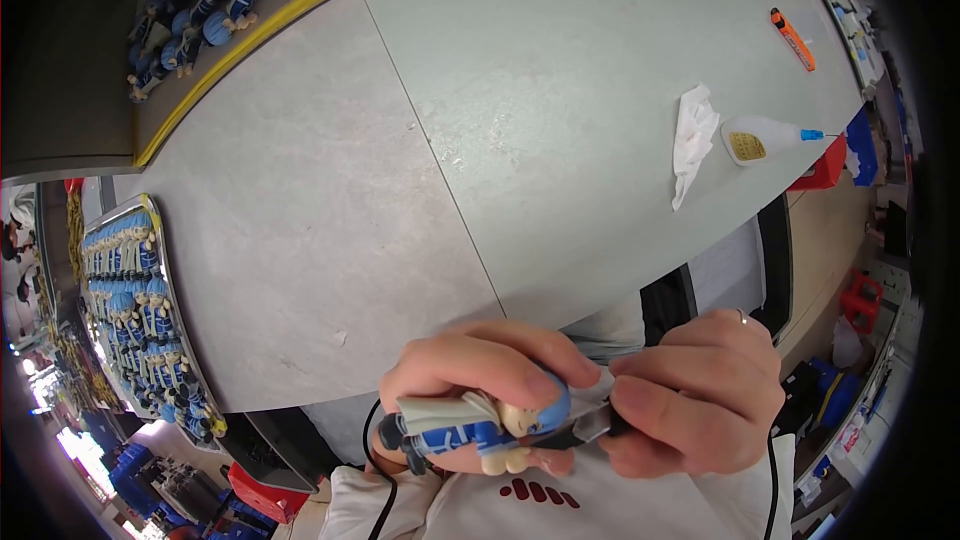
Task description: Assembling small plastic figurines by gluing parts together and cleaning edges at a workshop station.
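Close to my body, my left hand point(480, 365) is closed around a small figurine point(450, 440) with blue hair, a blue outfit and a pale cape. The figurine lies on its side, its head towards my right hand point(700, 395). Pinched in the fingers of that hand is a small tool with a flat metal blade point(592, 426) and dark parts. The blade sits right beside the figurine's head; whether they touch I cannot tell. My right fingers hide most of the tool's handle.
A tray point(185, 315) of similar figurines stands at the left edge of the table point(300, 190). More figurines point(215, 0) lie on a yellow-edged shelf at the far left. Farther right are a crumpled tissue point(692, 140), a needle-tipped bottle point(765, 138) and an orange cutter point(792, 40).
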A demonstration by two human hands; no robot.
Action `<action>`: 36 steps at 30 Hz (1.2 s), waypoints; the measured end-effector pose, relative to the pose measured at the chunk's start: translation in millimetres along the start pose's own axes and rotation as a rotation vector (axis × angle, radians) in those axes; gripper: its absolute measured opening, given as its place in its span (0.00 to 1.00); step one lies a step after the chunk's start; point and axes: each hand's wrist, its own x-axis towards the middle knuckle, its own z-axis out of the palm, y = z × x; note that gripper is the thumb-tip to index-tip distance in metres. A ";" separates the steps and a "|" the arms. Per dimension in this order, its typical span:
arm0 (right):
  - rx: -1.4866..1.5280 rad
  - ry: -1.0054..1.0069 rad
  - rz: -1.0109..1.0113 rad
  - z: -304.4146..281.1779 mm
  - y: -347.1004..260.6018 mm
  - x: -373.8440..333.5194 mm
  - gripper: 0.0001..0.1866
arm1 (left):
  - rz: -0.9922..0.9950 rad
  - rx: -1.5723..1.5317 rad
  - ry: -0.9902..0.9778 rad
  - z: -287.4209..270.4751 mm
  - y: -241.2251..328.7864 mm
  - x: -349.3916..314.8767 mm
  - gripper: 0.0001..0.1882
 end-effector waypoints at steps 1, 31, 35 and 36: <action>-0.009 0.008 -0.004 0.2 0.7 0.1 0.13 | -0.021 0.001 -0.001 0.7 1.7 0.3 0.23; 0.699 0.647 0.363 7.8 43.4 17.8 0.11 | -0.151 0.262 0.335 -6.7 12.4 -17.0 0.10; 0.581 0.523 0.292 11.9 47.5 16.6 0.13 | -0.282 0.184 0.522 -9.4 16.4 -19.8 0.10; 0.483 0.493 0.237 12.0 46.0 17.1 0.14 | -0.256 0.335 0.407 -1.4 17.7 -18.6 0.10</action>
